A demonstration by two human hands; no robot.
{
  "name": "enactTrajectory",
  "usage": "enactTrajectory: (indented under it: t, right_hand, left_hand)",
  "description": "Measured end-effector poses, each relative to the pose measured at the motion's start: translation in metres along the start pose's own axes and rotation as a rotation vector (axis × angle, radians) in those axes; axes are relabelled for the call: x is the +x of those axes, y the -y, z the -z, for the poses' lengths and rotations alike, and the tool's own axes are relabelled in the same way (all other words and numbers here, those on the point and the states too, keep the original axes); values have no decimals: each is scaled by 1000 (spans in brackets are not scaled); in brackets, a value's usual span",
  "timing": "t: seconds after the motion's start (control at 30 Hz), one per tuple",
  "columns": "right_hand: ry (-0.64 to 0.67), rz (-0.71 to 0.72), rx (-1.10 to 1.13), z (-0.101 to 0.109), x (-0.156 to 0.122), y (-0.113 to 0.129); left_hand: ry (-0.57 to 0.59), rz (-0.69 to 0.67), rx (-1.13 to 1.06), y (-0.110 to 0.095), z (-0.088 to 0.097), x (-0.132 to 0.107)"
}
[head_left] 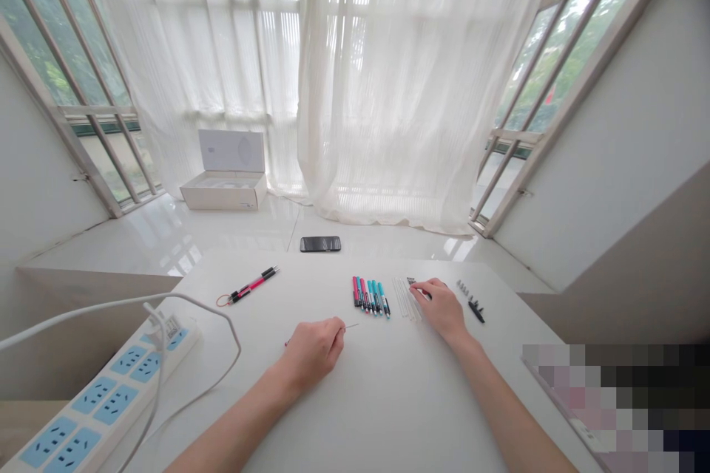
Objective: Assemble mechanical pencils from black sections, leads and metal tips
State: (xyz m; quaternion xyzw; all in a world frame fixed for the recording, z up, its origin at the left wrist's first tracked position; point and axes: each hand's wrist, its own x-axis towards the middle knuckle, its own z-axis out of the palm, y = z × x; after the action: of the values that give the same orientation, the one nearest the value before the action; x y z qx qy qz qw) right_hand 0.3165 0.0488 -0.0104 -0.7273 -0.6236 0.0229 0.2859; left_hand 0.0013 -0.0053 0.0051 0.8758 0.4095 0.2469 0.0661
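Note:
My left hand [313,347] is closed around a pen, mostly hidden in the fist. A thin refill-like rod [352,325] sticks out past its fingertips, and a bit of pink shows on the other side. My right hand [441,308] reaches over small dark parts [411,281], thumb and fingers bent together; what lies between them is too small to tell. Beside it lie thin clear refills [404,301] in a row. To their left is a row of several pink and teal pen barrels [370,297]. Springs [462,288] and black clips [476,311] lie right of my right hand.
Two pens tied with a band [254,285] lie at the left of the white table [377,414]. A power strip [105,399] with a white cable [230,325] takes up the near left. A phone [320,244] and an open white box [222,196] are on the sill.

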Motion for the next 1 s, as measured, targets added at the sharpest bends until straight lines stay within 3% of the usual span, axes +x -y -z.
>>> enactTrajectory:
  t: [0.6,0.7,0.8,0.87,1.0]
  right_hand:
    - [30,-6,-106,-1,-2,-3]
    - [-36,10,-67,1,-2,0]
    - [-91,79,126,6,-5,16]
    - [18,140,354,9,-12,35]
    - [431,211,674,9,-38,80]
  left_hand:
    - [12,-19,-21,0,0,1]
    - [-16,-48,-59,2,-3,1]
    - [-31,-71,-81,3,-5,1]
    - [-20,-67,-75,3,-5,1]
    - [-3,-38,-58,4,-5,1]
